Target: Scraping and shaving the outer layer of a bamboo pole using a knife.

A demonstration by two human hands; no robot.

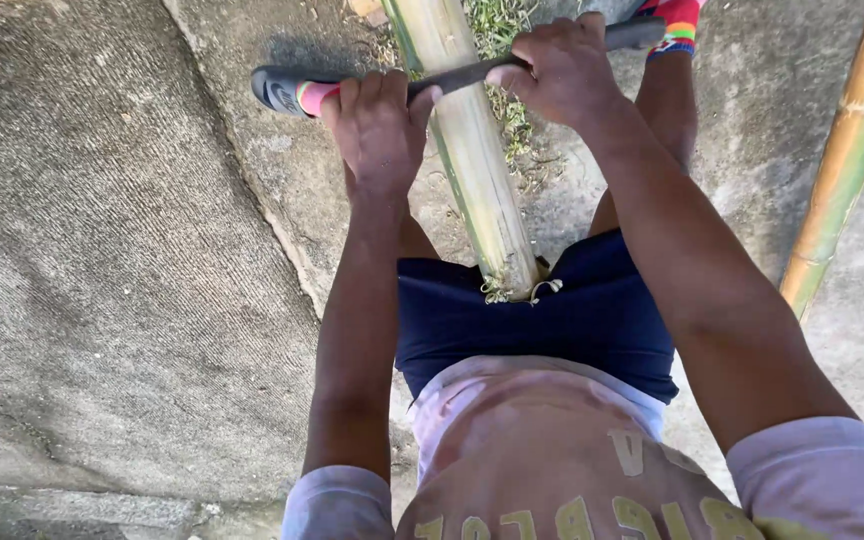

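1. Head view. Pale shirt point(542, 460) and dark shorts point(542, 310) filled the near frame; the near end of the bamboo pole point(472, 150) was braced against the lap, running away over the concrete floor point(112, 280).
2. Left hand point(380, 130) and right hand point(562, 70) each had their fingers clamped on a dark blade point(462, 76) laid across the pole, one hand on either side of it.
3. Judgement: for a clean scrape, both hands should press evenly, keeping the blade square to the pole and the pole pinned against the body.
4. Second bamboo pole point(842, 150) lay apart at right. Left sandal point(282, 90) was beside the left hand.
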